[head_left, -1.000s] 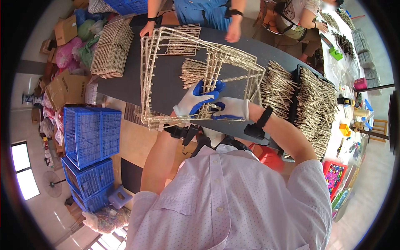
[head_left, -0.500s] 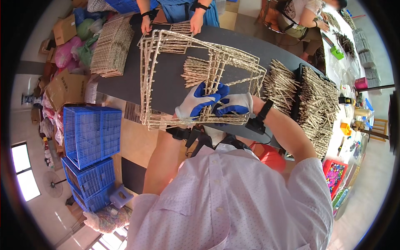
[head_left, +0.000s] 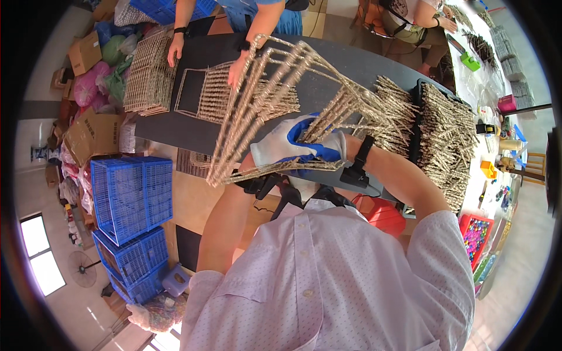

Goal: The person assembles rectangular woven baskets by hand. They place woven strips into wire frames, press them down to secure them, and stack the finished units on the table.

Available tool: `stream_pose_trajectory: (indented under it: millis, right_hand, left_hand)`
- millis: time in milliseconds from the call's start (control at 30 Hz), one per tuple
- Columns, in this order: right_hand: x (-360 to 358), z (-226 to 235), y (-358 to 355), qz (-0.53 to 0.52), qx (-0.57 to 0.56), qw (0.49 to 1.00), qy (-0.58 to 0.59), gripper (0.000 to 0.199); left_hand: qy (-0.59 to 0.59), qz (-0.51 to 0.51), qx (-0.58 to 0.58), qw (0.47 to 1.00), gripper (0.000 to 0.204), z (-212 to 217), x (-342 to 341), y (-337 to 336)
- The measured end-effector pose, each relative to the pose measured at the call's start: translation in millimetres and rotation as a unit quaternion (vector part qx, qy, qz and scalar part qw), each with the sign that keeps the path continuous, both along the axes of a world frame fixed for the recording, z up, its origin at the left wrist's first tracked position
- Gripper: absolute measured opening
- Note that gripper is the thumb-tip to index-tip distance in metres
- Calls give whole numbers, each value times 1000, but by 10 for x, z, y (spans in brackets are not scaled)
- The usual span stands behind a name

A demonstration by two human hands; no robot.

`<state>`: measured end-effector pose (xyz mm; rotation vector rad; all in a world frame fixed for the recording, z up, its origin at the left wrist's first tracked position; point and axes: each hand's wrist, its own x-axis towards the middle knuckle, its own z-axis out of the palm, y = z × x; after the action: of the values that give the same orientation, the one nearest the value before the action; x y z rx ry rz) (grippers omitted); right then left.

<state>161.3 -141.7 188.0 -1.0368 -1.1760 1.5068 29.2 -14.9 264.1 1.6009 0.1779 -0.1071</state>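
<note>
My left hand point(head_left: 274, 142), in a white and blue work glove, is closed around the middle bars of a bundle of rectangular, beige twisted-look frames point(head_left: 262, 96). Beside it my right hand point(head_left: 331, 146), gloved alike, grips the same bars, its fingers partly hidden. The bundle is held tilted above the dark table point(head_left: 328, 52), its far left corner raised. Beneath it lies a flat frame with close-set rods point(head_left: 215, 93). A co-worker's hand point(head_left: 236, 70) touches that flat frame; the co-worker's other hand point(head_left: 175, 51) is near a stack of frames point(head_left: 148, 73).
Loose twisted rods point(head_left: 393, 111) lie at the right, next to a black tray point(head_left: 417, 126) heaped with more. Blue crates point(head_left: 132, 196) stand on the floor at left. A red stool point(head_left: 383, 216) is under the table's near edge. Another person point(head_left: 413, 29) sits far right.
The bundle of frames has tilted and turned in my hands, its left side swinging up. The co-worker's hands have moved left and down, and the flat frame now lies nearer.
</note>
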Motion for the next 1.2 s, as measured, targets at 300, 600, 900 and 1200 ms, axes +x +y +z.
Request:
stream_pose_trajectory:
  millis: [300, 600, 900, 1200]
  right_hand:
    - [137, 203, 173, 30, -109, 976, -188, 50]
    - [130, -137, 29, 126, -156, 980, 13, 43]
    - [90, -382, 67, 18, -53, 980, -191, 51]
    - [266, 205, 173, 79, -157, 948, -265, 61]
  left_hand:
    - [6, 197, -213, 957, 52, -182, -67, 210]
    - [30, 43, -171, 984, 57, -15, 91, 32]
    - [23, 107, -165, 980, 58, -232, 36, 70]
    - [16, 173, -277, 945, 54, -356, 71, 117]
